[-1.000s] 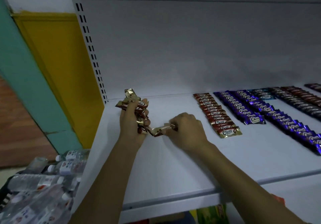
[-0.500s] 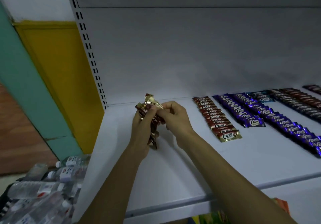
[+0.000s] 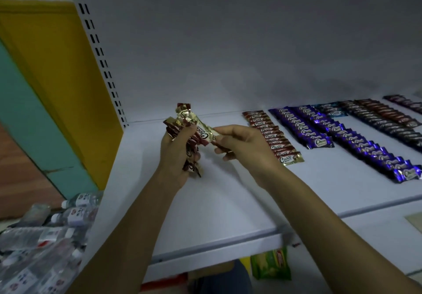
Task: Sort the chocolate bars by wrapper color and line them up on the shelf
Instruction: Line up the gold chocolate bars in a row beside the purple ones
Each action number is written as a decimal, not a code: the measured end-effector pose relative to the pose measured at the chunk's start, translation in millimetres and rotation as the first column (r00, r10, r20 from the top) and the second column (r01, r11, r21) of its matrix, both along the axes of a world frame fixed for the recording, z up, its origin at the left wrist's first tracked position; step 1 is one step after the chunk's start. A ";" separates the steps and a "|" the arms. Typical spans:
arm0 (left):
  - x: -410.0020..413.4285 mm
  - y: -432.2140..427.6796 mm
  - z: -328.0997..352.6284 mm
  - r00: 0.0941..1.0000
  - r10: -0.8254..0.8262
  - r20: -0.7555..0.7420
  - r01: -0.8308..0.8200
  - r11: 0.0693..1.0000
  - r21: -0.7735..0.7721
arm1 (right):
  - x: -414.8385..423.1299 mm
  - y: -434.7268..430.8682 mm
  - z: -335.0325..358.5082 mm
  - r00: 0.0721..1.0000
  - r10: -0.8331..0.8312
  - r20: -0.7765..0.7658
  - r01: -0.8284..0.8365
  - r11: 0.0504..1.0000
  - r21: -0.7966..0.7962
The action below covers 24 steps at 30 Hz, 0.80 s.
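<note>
left hand [image 3: 173, 154] clutches the red-gold bunch [image 3: 182, 117], right hand [image 3: 244, 143] pinches one bar [image 3: 204, 135] lying crosswise between them, red row [image 3: 269, 134] just off to its right

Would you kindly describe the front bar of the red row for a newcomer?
On the white shelf, bars lie in rows running front to back; the leftmost row is red. Its nearest bar, unlike the overlapped ones behind, shows its whole face and gold ends.

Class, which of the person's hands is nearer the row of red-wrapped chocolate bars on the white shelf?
Right. The right hand, pinching a gold-ended bar, is just left of the row of red-wrapped chocolate bars; the left hand is farther left, gripping a bundle of bars.
</note>
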<state>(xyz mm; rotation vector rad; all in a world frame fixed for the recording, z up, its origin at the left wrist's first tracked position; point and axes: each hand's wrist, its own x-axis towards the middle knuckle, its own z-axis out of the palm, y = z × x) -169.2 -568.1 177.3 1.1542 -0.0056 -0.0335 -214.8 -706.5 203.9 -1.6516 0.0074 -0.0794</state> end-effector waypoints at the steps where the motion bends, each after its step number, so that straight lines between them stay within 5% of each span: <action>1: -1.4 -2.1 0.7 1.000 -0.009 -0.003 0.010 1.000 0.026 | -7.0 -8.2 -0.8 1.000 -0.030 -0.005 0.030 1.000 -0.004; 5: -12.2 -12.5 1.0 0.997 -0.073 0.021 0.068 0.978 0.199 | -40.8 -47.8 -3.6 0.992 -0.128 0.014 0.129 0.988 -0.083; 8: -23.0 -29.2 5.1 0.980 -0.191 0.057 0.157 0.917 0.367 | -59.5 -78.6 -8.0 0.988 -0.127 0.087 0.149 0.937 -0.317; 14: -45.3 -82.4 9.4 0.958 -0.260 0.125 0.180 0.877 0.445 | -72.5 -120.5 -27.8 0.985 -0.140 0.104 0.172 0.665 -0.727; 21: -53.1 -102.5 -7.4 0.958 -0.205 0.200 0.091 0.880 0.466 | -78.0 -133.4 -33.6 0.993 -0.046 0.113 0.120 0.541 -0.833; 24: -51.5 -99.2 -10.3 0.969 -0.159 0.189 0.072 0.914 0.400 | -78.5 -136.2 -31.5 0.987 -0.089 0.131 0.158 0.592 -0.790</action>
